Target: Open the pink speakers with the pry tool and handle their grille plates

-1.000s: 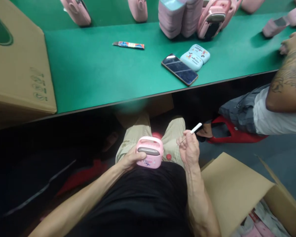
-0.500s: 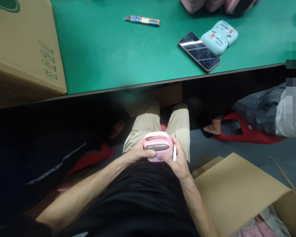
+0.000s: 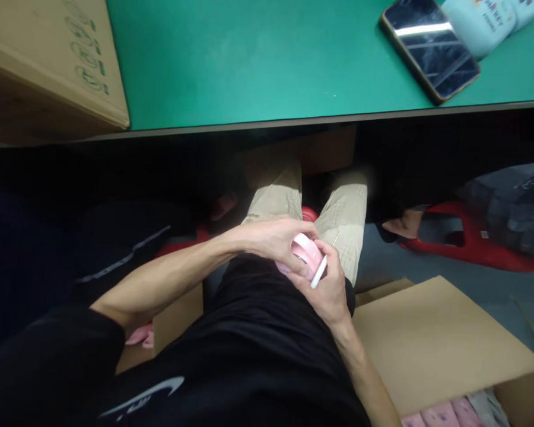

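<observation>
A pink rounded item [image 3: 310, 251] with a loop handle is held over my lap, tilted to one side. My left hand [image 3: 281, 242] wraps round its left and upper side, covering much of it. On the other side, my right hand [image 3: 327, 284] grips its lower right edge. A thin tool with a white handle [image 3: 319, 273] is also in my right hand, its fine metal tip pointing up and away from me.
A green table [image 3: 249, 65] spans the top, bearing a cardboard box [image 3: 48, 71], a phone [image 3: 431, 50] and a light blue case [image 3: 480, 26]. An open carton [image 3: 431, 344] with pink items stands lower right. Beside a red stool [image 3: 467, 237] is another person's foot [image 3: 403, 225].
The pink item has been turned and tilted. My left hand has moved over its top and side. The view has shifted, so the table objects sit higher and the knife is out of view.
</observation>
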Tool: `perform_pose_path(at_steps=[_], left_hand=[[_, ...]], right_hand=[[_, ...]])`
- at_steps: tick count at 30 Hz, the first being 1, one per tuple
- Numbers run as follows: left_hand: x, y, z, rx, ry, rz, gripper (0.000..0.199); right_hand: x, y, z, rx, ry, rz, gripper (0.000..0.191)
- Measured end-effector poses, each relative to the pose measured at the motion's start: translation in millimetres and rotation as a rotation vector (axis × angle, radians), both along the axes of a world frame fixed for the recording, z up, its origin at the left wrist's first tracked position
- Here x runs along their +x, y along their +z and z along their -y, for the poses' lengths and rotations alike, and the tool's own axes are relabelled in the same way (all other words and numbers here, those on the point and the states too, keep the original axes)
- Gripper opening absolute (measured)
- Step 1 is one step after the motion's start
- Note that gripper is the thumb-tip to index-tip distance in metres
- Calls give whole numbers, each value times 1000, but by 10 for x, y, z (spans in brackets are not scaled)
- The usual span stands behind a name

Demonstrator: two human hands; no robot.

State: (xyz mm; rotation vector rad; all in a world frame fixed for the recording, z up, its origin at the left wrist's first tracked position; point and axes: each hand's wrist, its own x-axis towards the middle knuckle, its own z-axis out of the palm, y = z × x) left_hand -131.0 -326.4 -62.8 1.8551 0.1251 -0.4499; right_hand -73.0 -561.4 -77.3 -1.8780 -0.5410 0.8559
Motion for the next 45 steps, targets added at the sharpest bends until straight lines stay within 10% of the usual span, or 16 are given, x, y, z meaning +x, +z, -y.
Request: perform_pose_path(at_steps=[17, 28, 36, 45], left_hand=[[-418, -73, 88, 48, 198, -162, 59], [-234, -142, -111, -52, 7, -166, 70], [-66, -159, -87, -10, -20, -212, 63], [91, -125, -95, -62, -49, -296, 59]], right_hand=[[50, -202, -5, 44, 243, -162, 74], [116, -283, 46, 7, 190, -263, 78], [155, -11, 195, 107, -210, 48, 38], [335, 216, 167, 134, 13, 40, 23]])
